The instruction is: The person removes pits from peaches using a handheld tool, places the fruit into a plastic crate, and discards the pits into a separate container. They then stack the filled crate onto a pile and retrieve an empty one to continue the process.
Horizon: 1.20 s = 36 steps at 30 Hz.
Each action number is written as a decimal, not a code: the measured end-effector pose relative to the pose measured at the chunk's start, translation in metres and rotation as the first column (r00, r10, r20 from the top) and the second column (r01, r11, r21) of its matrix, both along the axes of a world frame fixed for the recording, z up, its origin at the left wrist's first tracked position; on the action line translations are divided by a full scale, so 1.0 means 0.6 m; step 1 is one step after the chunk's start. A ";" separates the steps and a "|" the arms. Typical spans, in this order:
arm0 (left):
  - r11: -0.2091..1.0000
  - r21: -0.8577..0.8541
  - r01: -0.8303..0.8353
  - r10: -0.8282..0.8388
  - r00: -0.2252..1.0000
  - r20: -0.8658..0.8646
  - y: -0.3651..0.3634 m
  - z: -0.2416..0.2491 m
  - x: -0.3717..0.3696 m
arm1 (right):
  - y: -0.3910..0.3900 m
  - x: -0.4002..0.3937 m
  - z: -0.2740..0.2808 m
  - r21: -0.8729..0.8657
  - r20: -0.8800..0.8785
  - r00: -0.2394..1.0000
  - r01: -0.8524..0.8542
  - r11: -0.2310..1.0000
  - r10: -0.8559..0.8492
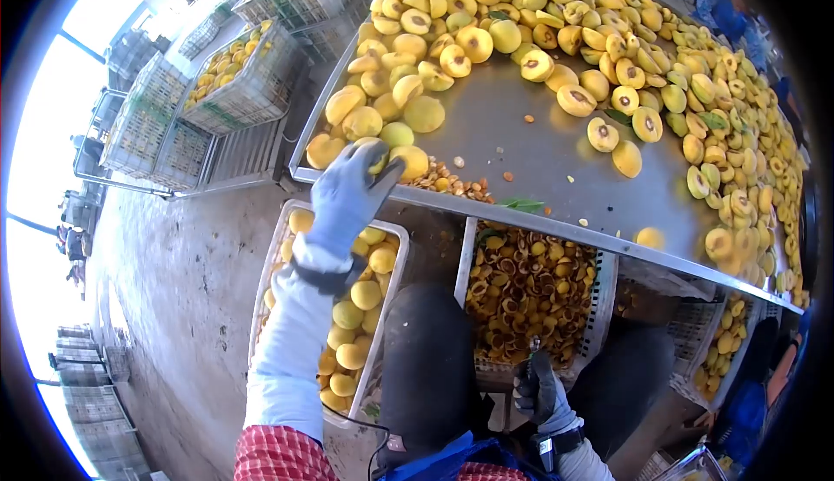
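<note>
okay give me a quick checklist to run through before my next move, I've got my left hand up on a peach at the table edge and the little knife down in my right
1. Grip: gloved left hand closed over a whole yellow peach at the steel table's edge: ok.
2. Tool: gloved right hand holds a small dark-handled knife low by the knees: ok.
3. Blade direction: cannot tell.
4. Supply: white plastic crate of whole peaches under the left arm has fruit: ok.
5. Room: white crate of halves and pits looks nearly full: not ok.
</note>
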<state>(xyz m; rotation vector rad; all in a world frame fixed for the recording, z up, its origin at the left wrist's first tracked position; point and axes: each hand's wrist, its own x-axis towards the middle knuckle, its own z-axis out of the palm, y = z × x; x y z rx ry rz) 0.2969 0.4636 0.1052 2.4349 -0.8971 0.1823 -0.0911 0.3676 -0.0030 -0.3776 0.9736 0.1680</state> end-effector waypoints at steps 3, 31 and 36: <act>0.924 0.382 0.020 -0.060 0.994 0.093 -0.136 -0.010 0.076 | -0.013 0.006 0.007 0.001 0.028 1.000 -0.013 1.000 0.013; 0.655 -0.626 -0.423 -0.503 0.375 -0.779 -0.106 -0.068 -0.438 | -0.038 0.032 0.115 -0.975 0.127 0.960 0.075 0.209 0.251; 0.682 -0.667 -0.299 -0.447 0.552 -0.704 -0.093 -0.061 -0.461 | -0.013 0.005 0.099 -0.962 0.209 0.930 0.141 0.232 0.303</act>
